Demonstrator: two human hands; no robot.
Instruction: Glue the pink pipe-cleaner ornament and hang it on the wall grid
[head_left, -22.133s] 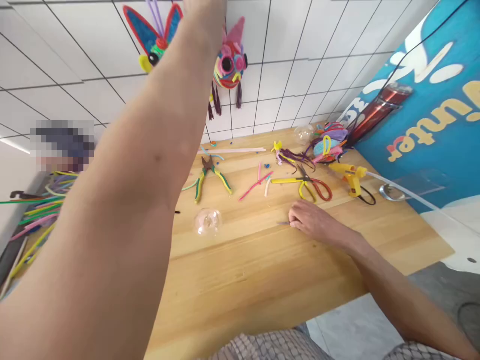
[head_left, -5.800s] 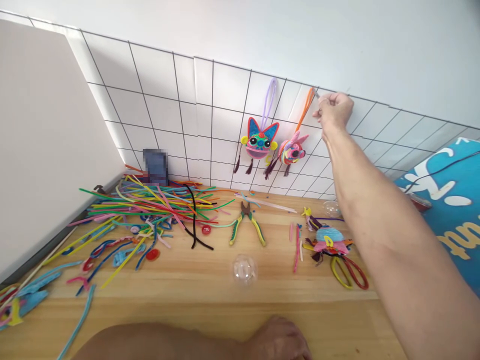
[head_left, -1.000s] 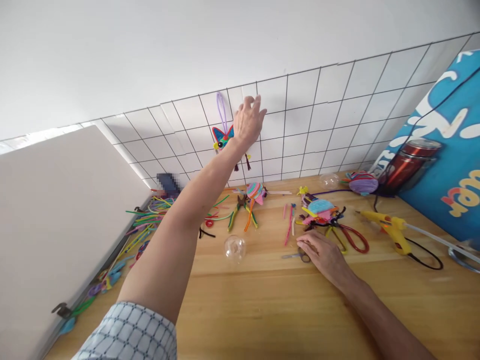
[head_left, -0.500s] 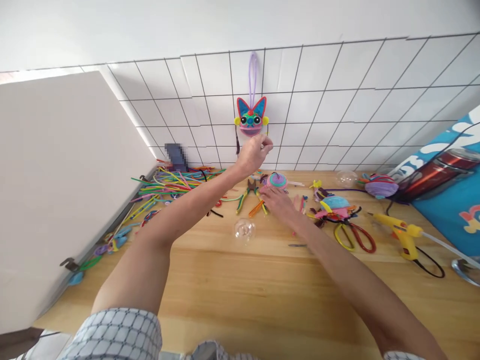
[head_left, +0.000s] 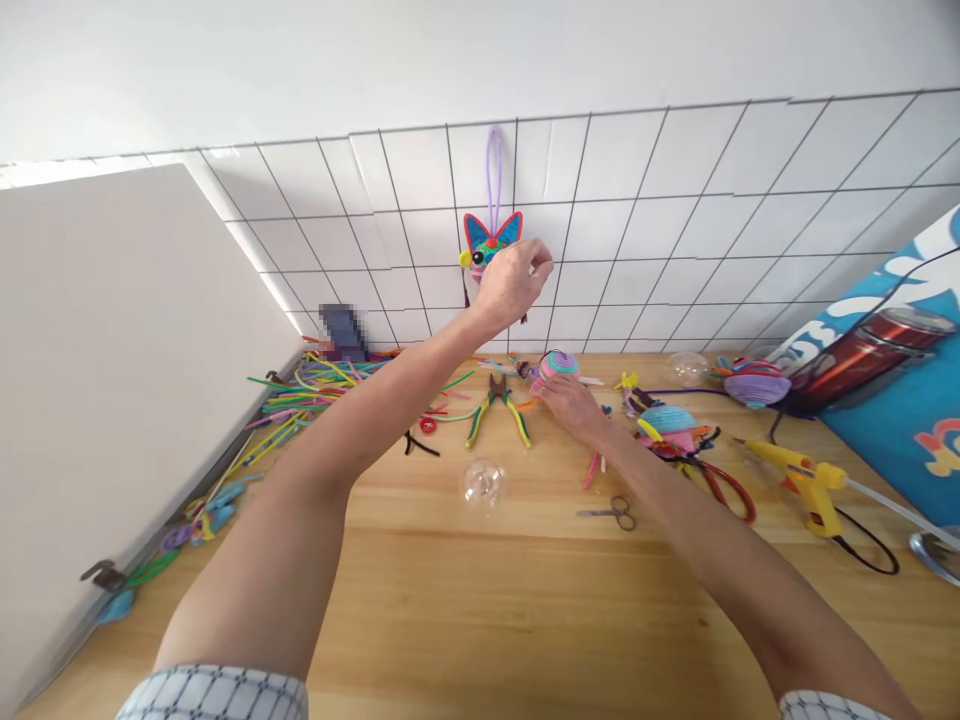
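Note:
My left hand (head_left: 516,283) is raised before the wall, its fingers curled together; anything between them is hidden. Behind it hangs an animal-face ornament (head_left: 478,230) with blue, red-edged ears and a lilac loop, its right side covered by the hand. Low on the table, my right hand (head_left: 571,402) has its fingers closed against a pink and teal coiled ball ornament (head_left: 561,364). Left of that hand lie green-and-yellow pliers (head_left: 498,398), handles spread. A clear plastic ball (head_left: 483,484) and small scissors (head_left: 611,513) lie nearer to me.
Many pipe cleaners (head_left: 322,393) are heaped at the left, beside a white board (head_left: 142,350). On the right are a blue and pink ornament (head_left: 670,422), red-handled scissors (head_left: 727,488), a yellow glue gun (head_left: 810,485), a purple ornament (head_left: 756,388) and a red flask (head_left: 874,350).
My left hand has risen and now covers part of the hanging ornament. My right hand and the coiled ball have shifted slightly right. The view has tilted a little, showing more of the small scissors.

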